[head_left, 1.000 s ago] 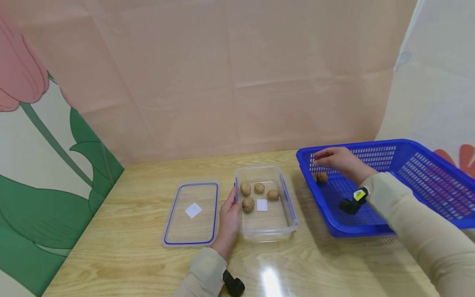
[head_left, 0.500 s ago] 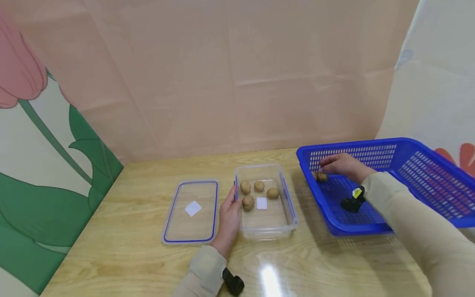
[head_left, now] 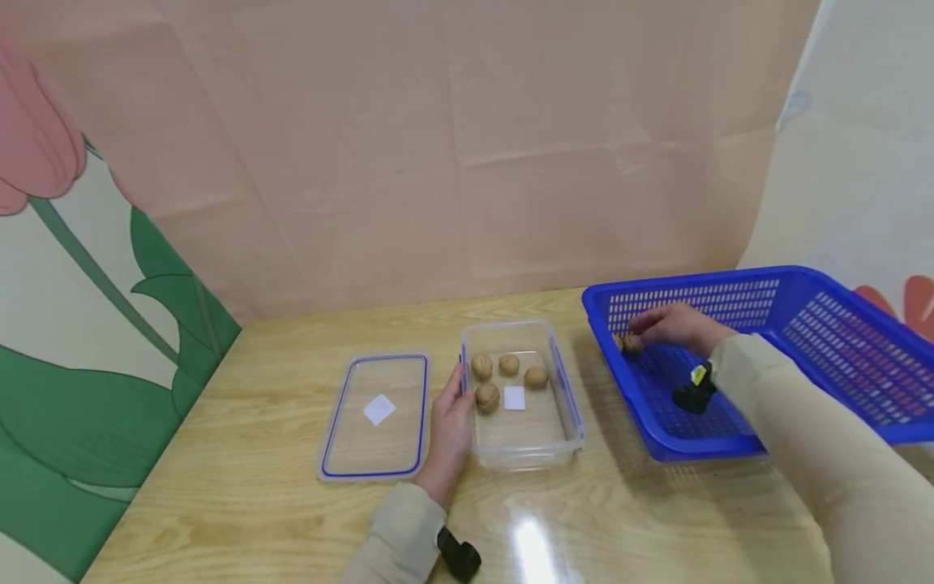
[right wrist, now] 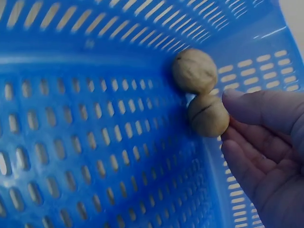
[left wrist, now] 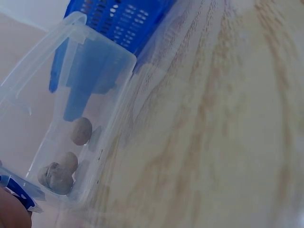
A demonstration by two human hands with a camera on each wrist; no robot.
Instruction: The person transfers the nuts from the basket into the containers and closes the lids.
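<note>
A clear plastic food container [head_left: 521, 450] stands on the table with several walnuts [head_left: 536, 377] and a white square label inside. My left hand [head_left: 448, 426] holds it by its left wall; in the left wrist view only a bit of that hand shows, beside a blue clip [left wrist: 19, 192]. My right hand [head_left: 674, 326] reaches into the blue plastic basket [head_left: 627, 397]. There two walnuts touch each other in a corner. The thumb and fingertips are right at the edge of the nearer walnut [right wrist: 208, 116], while the other walnut [right wrist: 194, 71] lies past it.
The container's clear lid [head_left: 375, 446], with a blue seal and a white label, lies flat on the wooden table [head_left: 241, 487] left of my left hand. A pinkish sheet [head_left: 350, 162] hangs behind the table. The basket's slotted walls rise around my right hand.
My right hand has lowered into the basket, its fingertips coming down to the walnuts in the corner. My left hand and the container stay in place.
</note>
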